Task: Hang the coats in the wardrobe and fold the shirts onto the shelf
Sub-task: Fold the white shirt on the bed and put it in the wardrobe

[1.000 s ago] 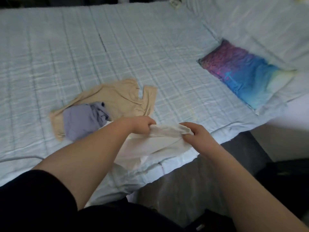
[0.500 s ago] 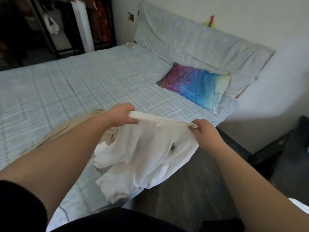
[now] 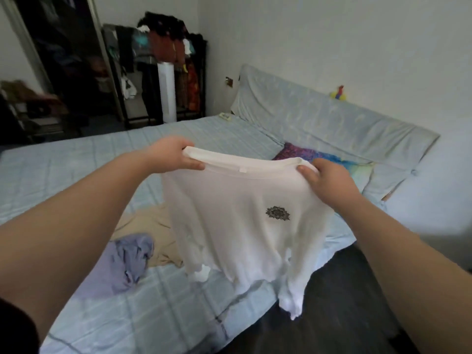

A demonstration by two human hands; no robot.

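A thin white cotton shirt [image 3: 237,226] is held up above the bed [image 3: 76,169], gripped at its collar by the left hand [image 3: 176,157] and right hand [image 3: 329,182]. Nothing is folded yet; a crumpled lilac garment [image 3: 122,264] and a beige one [image 3: 150,226] are left lying there.

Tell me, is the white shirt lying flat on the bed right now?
No, the white shirt hangs in the air, gripped at its neckline by the left hand and right hand, above the bed.
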